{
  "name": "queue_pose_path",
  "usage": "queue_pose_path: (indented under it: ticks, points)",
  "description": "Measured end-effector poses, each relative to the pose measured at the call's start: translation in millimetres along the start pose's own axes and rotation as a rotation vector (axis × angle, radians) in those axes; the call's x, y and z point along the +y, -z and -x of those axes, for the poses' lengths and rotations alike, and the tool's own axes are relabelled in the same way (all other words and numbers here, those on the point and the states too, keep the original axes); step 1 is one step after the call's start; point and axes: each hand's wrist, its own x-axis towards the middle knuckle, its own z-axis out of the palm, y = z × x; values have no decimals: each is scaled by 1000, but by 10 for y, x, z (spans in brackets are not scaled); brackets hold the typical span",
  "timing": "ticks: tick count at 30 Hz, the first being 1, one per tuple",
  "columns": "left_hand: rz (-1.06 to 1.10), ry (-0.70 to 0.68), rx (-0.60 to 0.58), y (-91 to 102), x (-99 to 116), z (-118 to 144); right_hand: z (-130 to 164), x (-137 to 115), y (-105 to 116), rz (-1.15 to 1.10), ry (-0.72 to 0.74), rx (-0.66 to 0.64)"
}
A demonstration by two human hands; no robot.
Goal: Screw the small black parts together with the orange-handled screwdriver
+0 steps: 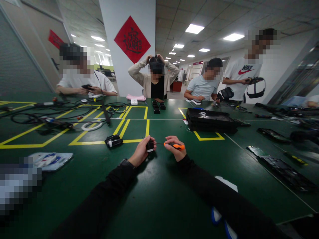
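Note:
Above the green table (149,205), my left hand (141,153) is closed around a small black device with a white band (150,146). My right hand (176,148) grips an orange and black screwdriver (178,146) by its handle. The thin shaft points left toward the small black device; whether the tip touches it I cannot make out. Left of my left hand, another black device with a white label (114,141) lies on the table by a yellow tape line.
Tangled black cables (50,119) and a white cable coil (91,125) lie left. Stacked black casings (210,119) stand right of centre; an opened black panel (284,167) lies far right. Several small black blocks (156,107) sit at the back. Several people (157,79) are across the table.

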Motion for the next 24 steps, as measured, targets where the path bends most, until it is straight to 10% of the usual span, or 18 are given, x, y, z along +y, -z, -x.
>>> queue_pose_path:
  ticks: [24]
  points:
    - [-79, -24, -12, -12, 15, 7, 23, -9, -36, -150, -253, -14]
